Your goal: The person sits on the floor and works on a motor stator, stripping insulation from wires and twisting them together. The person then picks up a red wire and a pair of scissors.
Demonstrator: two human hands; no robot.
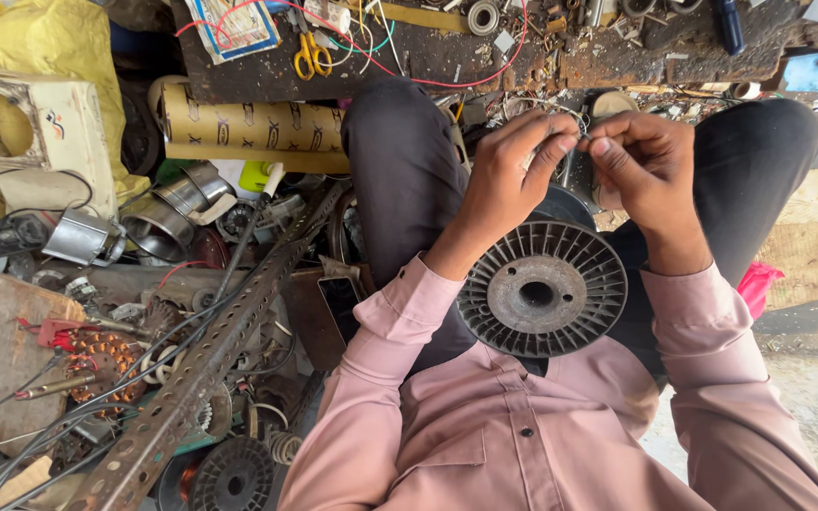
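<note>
A thin wire [575, 132] is pinched between both hands above the lap, kept taut for fine work. The left hand [508, 175] and right hand [646, 166] close fingertips on it, while the ribbed spool [542, 289] rests between the thighs, steadied there.

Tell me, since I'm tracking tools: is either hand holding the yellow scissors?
No. The scissors lie on the bench, while the left hand and right hand pinch a thin wire.
</note>
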